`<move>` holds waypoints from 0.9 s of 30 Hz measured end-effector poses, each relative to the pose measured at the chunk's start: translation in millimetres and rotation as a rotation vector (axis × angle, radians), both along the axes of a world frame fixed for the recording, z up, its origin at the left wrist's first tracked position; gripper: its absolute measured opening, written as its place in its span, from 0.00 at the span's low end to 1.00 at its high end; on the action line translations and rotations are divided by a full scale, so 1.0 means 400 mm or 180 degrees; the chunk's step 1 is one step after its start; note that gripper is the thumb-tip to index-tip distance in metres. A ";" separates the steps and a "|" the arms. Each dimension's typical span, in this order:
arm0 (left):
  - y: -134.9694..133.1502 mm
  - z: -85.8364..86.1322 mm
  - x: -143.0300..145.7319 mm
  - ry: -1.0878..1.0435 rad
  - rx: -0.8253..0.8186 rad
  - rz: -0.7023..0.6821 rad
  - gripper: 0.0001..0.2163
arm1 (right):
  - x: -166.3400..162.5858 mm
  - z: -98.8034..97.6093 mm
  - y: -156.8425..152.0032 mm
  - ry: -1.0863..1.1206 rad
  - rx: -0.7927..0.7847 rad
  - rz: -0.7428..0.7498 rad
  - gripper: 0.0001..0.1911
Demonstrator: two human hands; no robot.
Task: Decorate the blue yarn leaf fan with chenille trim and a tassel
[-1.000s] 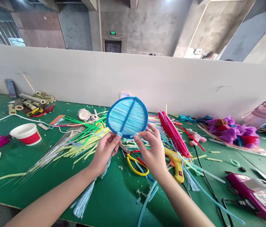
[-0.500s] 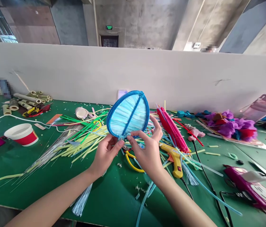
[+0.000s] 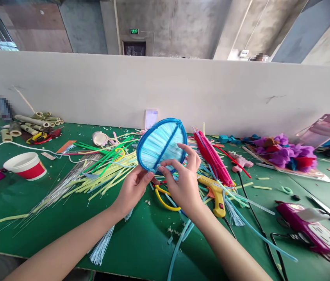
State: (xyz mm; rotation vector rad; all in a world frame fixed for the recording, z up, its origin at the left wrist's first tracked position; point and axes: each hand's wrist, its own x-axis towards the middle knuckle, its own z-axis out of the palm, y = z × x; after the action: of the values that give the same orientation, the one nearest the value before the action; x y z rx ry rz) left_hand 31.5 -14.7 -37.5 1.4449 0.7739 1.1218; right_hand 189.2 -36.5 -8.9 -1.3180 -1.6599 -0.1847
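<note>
Both my hands hold up a small round blue fan [image 3: 161,144], a hoop wound with pale blue strands and crossed by one blue rib. My left hand [image 3: 134,188] pinches its lower edge from the left. My right hand [image 3: 184,183] grips the lower right rim, thumb and forefinger closed on it, other fingers behind. The fan tilts to the right above a heap of green and yellow strips [image 3: 106,171]. Yellow-handled scissors [image 3: 165,199] lie on the table just under my hands.
A yellow glue gun [image 3: 217,195] and red sticks [image 3: 211,158] lie right of my hands. A red-and-white paper cup [image 3: 25,166] stands at left, bamboo tubes [image 3: 34,121] behind it. Purple and red flowers [image 3: 290,156] and a magenta device [image 3: 311,230] sit at right. A white partition [image 3: 241,93] backs the green table [image 3: 65,218].
The fan has turned from facing me flat to tilted rightward and has sunk a little. My right hand has slid from the bottom up along its right rim.
</note>
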 end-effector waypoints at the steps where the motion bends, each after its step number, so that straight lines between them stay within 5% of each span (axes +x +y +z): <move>1: 0.001 0.000 0.000 0.0025 -0.0007 -0.0028 0.14 | 0.003 0.001 -0.001 -0.0082 0.0017 -0.0002 0.04; 17: 0.004 -0.007 -0.005 -0.0007 -0.0121 -0.0048 0.17 | 0.010 -0.005 -0.001 -0.0339 -0.0001 0.0019 0.04; 27: -0.009 -0.002 0.009 -0.0410 -0.0556 -0.0042 0.14 | 0.007 -0.014 0.006 0.0729 -0.0193 -0.0274 0.08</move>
State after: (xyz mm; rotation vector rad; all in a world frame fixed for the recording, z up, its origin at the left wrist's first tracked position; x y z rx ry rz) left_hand 35.2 -18.4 -38.2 1.2186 0.7510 1.0979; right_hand 192.0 -33.9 -14.7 -1.4023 -1.4266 -0.0326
